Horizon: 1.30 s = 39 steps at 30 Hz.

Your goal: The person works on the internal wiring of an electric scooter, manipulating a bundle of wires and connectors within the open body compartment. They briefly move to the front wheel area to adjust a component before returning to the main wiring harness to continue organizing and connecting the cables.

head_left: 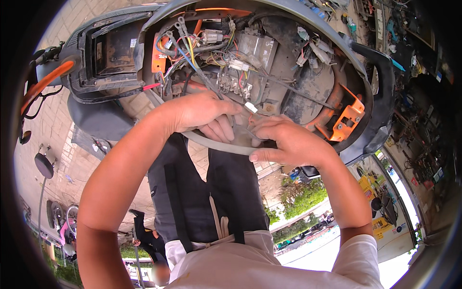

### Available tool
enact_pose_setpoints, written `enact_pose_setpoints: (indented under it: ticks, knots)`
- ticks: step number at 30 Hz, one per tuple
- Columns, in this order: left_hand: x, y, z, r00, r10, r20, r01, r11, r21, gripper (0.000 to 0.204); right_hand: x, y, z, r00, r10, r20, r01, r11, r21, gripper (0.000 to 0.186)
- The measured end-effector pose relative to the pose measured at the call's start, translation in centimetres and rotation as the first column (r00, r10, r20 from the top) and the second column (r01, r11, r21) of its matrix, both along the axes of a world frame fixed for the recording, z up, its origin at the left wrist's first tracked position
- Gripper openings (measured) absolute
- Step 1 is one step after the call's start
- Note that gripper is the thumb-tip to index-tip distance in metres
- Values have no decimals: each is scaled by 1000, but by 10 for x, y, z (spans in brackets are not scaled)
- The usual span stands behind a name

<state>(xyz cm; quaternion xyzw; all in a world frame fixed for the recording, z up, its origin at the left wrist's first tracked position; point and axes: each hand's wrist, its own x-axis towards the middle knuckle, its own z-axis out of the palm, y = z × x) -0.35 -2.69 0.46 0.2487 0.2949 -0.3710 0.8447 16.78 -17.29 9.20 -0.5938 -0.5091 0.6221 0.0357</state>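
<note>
An open scooter body [159, 19] shows bundles of coloured wires [192, 53], white connectors [238, 65] and a ribbed metal controller [257, 45]. My left hand [202, 113] is closed around a dark cable [207, 82] low in the middle of the compartment, fingers curled downward. A small white connector [250, 107] lies between my hands. My right hand [286, 144] has bent fingers inside the compartment and its thumb on the pale near rim [216, 145]; what its fingertips grip is hidden. An orange bracket [349, 118] stands to their right.
A black seat-shaped panel [98, 115] and handlebar parts [45, 86] are at left. Cluttered tools [394, 29] line the right side. Behind my legs are paving [53, 120], greenery [298, 197] and another person in dark clothes [147, 241], low at left.
</note>
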Motion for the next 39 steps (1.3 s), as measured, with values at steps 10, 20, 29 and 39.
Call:
enact_pose_setpoints:
  ticks: [10,20,29,39]
  knots:
    - [-6,-1,-4,994,-95,51,89,989,118,34,26,51,20,928,71,365,-51,997,-64,25]
    - [-11,-5,-6,988,58,143,-88,973,213,49,-10,28,-59,765,327,555,-331,939,-96,24]
    - [-10,-2,4,986,-22,164,-27,956,291,64,-5,43,-29,858,-257,445,286,958,2,21]
    - [-13,-15,-17,979,23,202,-92,937,337,76,-12,36,-54,610,-790,59,791,612,21,14]
